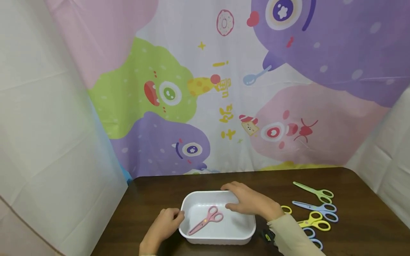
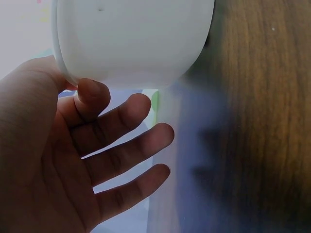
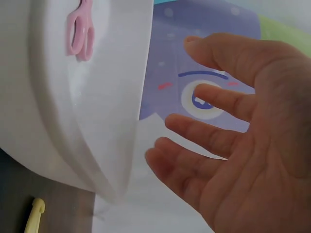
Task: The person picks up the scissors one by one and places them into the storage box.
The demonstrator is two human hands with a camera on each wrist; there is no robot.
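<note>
A white plastic tray (image 1: 221,240) stands on the dark wooden table, with pink scissors (image 1: 208,219) lying inside it, handles toward the far side. My left hand (image 1: 164,225) pinches the tray's left rim between thumb and index finger; in the left wrist view the other fingers of the left hand (image 2: 82,141) spread loosely below the tray wall (image 2: 131,43). Over the tray's far right corner reaches my right hand (image 1: 251,202), holding nothing. In the right wrist view the fingers of the right hand (image 3: 233,121) are loosely extended, apart from the tray rim.
To the right lie green scissors (image 1: 315,192), blue scissors (image 1: 317,209) and yellow scissors (image 1: 314,222). More blue handles (image 1: 309,233) and a yellow handle loop (image 1: 286,209) show partly behind the right forearm. A cartoon-print cloth (image 1: 224,89) hangs behind the table (image 1: 153,188).
</note>
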